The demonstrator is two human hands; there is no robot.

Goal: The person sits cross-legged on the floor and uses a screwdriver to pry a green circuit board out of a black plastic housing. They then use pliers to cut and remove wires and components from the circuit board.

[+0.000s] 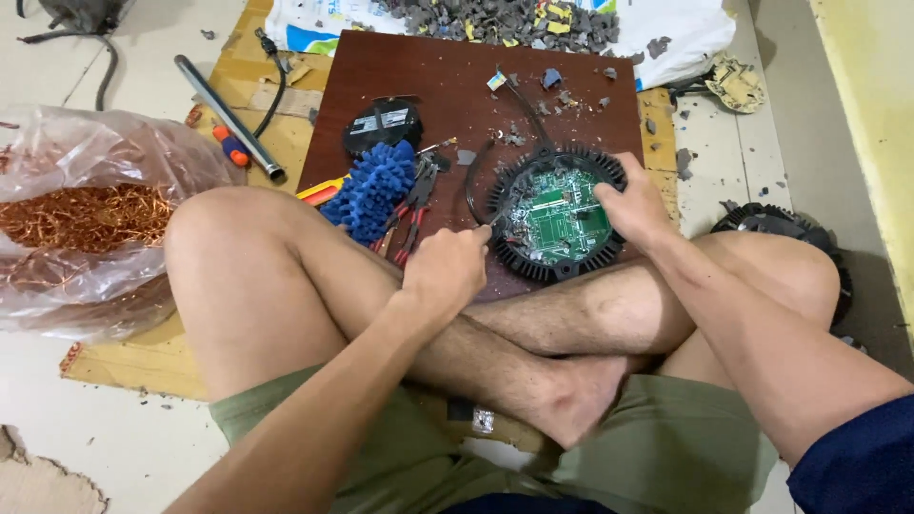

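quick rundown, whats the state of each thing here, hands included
round black finned housing: open, green circuit board exposed
left hand: closed on a thin tool, tip at the board's edge
right hand: gripping the housing rim
red-handled pliers: lying unused on the brown board
clear plastic bag: open, holding copper wire
second finned housing: on the floor, partly hidden by a knee
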